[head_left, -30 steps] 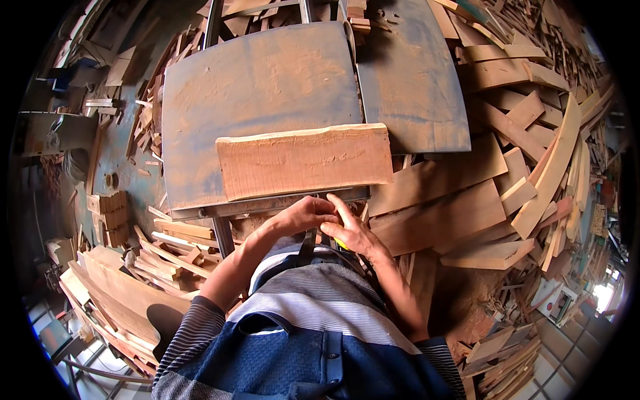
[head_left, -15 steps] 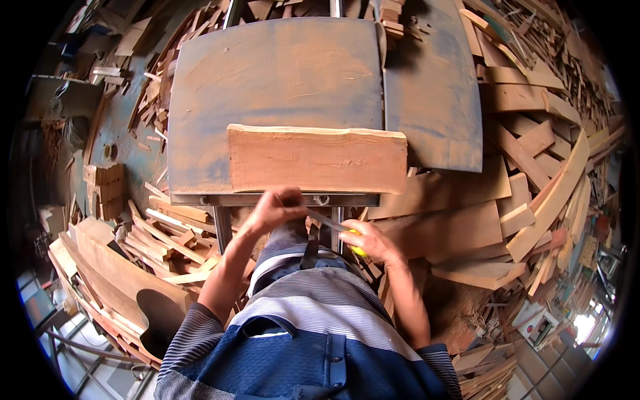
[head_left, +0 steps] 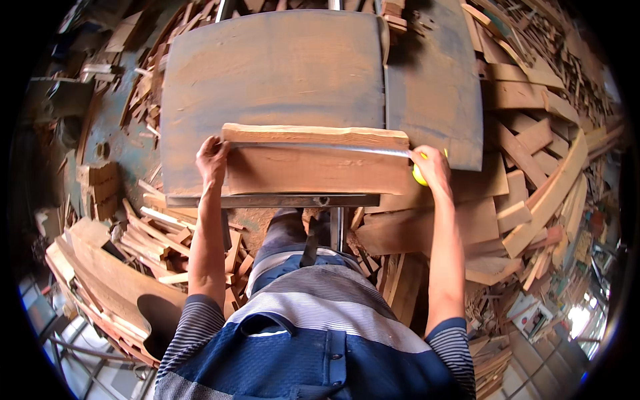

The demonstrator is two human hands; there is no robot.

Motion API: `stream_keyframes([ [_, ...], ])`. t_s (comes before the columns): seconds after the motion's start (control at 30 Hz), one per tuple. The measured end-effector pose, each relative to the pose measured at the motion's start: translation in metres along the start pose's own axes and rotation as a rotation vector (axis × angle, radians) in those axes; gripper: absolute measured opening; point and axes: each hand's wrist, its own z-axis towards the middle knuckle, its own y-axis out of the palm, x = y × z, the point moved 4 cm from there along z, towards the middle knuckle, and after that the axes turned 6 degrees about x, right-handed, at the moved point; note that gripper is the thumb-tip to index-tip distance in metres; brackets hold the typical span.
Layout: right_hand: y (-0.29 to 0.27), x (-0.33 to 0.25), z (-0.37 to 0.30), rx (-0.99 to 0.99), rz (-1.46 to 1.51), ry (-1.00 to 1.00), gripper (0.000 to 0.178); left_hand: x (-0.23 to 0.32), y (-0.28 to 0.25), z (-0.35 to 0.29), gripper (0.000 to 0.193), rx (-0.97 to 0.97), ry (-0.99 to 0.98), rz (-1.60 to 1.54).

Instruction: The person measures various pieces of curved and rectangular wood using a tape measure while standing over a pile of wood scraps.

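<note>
A wooden board [head_left: 313, 172] with a rough far edge lies across the near part of a metal machine table [head_left: 273, 73]. Stretched lengthwise over it is the pale blade of a tape measure [head_left: 419, 175], whose yellow case shows beneath my right hand [head_left: 432, 167]. That hand is closed around the case, just past the board's right end. At the board's left end, my left hand [head_left: 212, 159] pinches the end of the blade, its fingers bent together. The blade runs nearly straight between both hands.
A second metal table section [head_left: 433, 87] stands to the right across a narrow gap. Loose planks [head_left: 533, 147] are heaped at the right. More offcuts [head_left: 157, 233] and a curved stack of boards [head_left: 110, 273] lie at the left. A metal rail [head_left: 273, 201] edges the table's front.
Both hands have moved forward and apart, from in front of the table to the two ends of the board. The tape measure's blade is now drawn out much longer, over the wood.
</note>
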Motion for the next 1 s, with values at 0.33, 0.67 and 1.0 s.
stream_keyframes([
  [0.33, 0.014, 0.006, 0.020, 0.118, -0.053, 0.042, 0.026, 0.062, 0.019, -0.023, 0.035, 0.053, 0.178, 0.585],
  [0.67, 0.018, -0.001, 0.021, 0.168, -0.054, -0.029, 0.026, 0.052, 0.018, -0.015, 0.027, 0.075, 0.235, 0.622],
  [1.0, 0.014, 0.006, 0.017, 0.205, 0.009, -0.087, 0.024, 0.060, 0.026, -0.018, 0.025, 0.034, 0.261, 0.658],
])
